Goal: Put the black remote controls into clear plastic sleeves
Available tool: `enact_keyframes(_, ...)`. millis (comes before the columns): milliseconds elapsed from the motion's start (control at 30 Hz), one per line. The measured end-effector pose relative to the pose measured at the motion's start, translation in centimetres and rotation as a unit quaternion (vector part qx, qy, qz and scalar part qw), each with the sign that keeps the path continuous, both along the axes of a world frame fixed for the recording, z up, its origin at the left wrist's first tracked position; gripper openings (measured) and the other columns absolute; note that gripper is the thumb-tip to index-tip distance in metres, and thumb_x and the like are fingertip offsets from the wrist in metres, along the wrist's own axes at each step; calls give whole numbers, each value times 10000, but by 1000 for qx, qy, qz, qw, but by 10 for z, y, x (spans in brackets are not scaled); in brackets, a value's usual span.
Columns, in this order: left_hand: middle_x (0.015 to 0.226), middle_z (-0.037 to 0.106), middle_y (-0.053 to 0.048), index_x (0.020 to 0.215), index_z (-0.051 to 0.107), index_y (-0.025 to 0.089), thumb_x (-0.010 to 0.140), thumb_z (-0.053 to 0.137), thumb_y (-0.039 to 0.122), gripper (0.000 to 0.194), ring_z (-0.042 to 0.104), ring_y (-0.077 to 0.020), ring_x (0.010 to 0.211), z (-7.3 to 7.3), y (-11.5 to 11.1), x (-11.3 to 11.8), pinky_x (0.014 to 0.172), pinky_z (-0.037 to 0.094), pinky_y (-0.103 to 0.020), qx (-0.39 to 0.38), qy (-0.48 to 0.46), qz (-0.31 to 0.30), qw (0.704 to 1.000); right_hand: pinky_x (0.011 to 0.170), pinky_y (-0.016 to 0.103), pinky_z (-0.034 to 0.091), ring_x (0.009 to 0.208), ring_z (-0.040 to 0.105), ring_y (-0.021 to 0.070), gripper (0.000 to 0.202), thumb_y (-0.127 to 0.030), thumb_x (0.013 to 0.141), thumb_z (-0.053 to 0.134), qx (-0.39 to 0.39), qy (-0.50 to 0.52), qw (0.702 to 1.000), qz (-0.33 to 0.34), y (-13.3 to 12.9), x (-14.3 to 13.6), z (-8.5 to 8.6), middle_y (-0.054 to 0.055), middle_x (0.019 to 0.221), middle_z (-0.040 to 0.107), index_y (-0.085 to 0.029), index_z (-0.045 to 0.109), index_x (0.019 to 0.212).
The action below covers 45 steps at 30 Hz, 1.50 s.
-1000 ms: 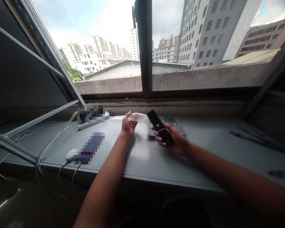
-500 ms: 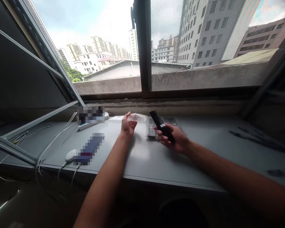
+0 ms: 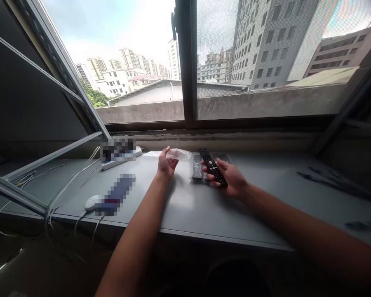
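A black remote control [image 3: 212, 166] is gripped in my right hand [image 3: 231, 179], its button side turned up and its far end pointing toward the window. My left hand [image 3: 167, 163] holds a clear plastic bag [image 3: 179, 154] between thumb and fingers, and the bag stretches to the right. Behind and beneath the remote, dark items in clear plastic wrapping [image 3: 197, 169] lie on the grey table [image 3: 179, 210], partly hidden by my right hand.
On the left are a white power strip [image 3: 120, 160], a blurred-out blue object [image 3: 116, 196], a white round device [image 3: 92, 202] and white cables. Metal shelf bars [image 3: 52, 156] rise at the left. Dark cables [image 3: 334, 183] lie at the right.
The remote has been turned in my right hand, so its buttons now show where a plain black side with a pale label was seen. My left hand and the bag have hardly moved.
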State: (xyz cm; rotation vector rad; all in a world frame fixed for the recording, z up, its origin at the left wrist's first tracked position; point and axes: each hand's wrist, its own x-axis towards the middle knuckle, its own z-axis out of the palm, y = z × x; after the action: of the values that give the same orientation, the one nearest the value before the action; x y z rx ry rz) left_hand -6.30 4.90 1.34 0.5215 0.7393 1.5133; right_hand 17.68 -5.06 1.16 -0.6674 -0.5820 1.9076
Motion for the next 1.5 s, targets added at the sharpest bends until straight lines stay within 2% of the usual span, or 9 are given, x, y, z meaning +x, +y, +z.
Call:
enact_keyframes(167,814,740,-23,946,627,198,881,807,278,208,730,-126,632,0,0,0,527,534,-202,-4,2,1,1000,381,201,429,549,506,122,341,-359,1153,446,-2,12,1000,-11,-1,-2,2,49,829,636,-148,713,1136)
enact_keyframes(400,793,738,-26,942,632,197,881,813,278,207,723,-130,618,1,0,0,516,532,-202,-2,2,-2,1000,557,268,630,788,696,189,127,-292,1069,671,-15,-49,997,-61,-3,-4,4,110,1037,767,-181,724,1101)
enact_keyframes(633,796,728,-11,942,619,203,878,813,280,218,720,-119,616,0,0,0,523,525,-194,-3,5,0,1000,352,219,439,590,563,151,340,-374,1159,422,-2,6,1000,-19,0,-1,0,109,944,715,-172,696,1173)
enact_keyframes(767,783,722,-4,940,612,204,858,835,275,249,719,-121,613,2,-3,1,524,522,-195,-5,0,3,1000,393,219,473,588,546,141,319,-389,1143,475,16,12,1000,-11,1,2,0,69,879,664,-180,712,1183)
enact_keyframes(933,768,721,-2,934,611,206,860,827,277,239,726,-125,623,3,-3,1,533,519,-194,-7,5,5,1000,500,245,561,733,650,166,169,-337,1095,626,6,-24,999,-41,0,-2,0,96,1035,737,-189,705,1114)
enact_keyframes(1067,773,725,-6,930,614,202,885,798,276,202,713,-118,609,2,-1,1,529,515,-198,-6,10,2,1000,454,233,526,731,655,175,269,-396,1143,525,7,-47,998,-37,0,-4,-1,137,1099,766,-186,691,1115)
enact_keyframes(1233,777,723,-5,937,622,200,891,792,273,191,707,-114,608,2,-2,1,526,505,-196,-2,10,4,1000,373,201,416,561,517,132,369,-378,1177,379,11,-9,1000,6,-1,-2,-1,76,907,697,-183,691,1162)
enact_keyframes(1333,775,719,-6,931,620,200,894,790,270,188,705,-115,609,3,-2,1,524,505,-195,-1,7,5,1000,391,200,431,561,510,124,339,-389,1160,448,14,-3,1000,11,-2,-2,-1,46,854,660,-178,712,1187)
enact_keyframes(1500,768,718,-8,920,617,202,889,795,265,192,694,-119,591,4,-2,2,510,498,-203,-3,6,6,1000,526,225,591,721,687,149,171,-317,1080,686,6,-24,999,-31,-6,-5,1,41,921,727,-202,748,1189)
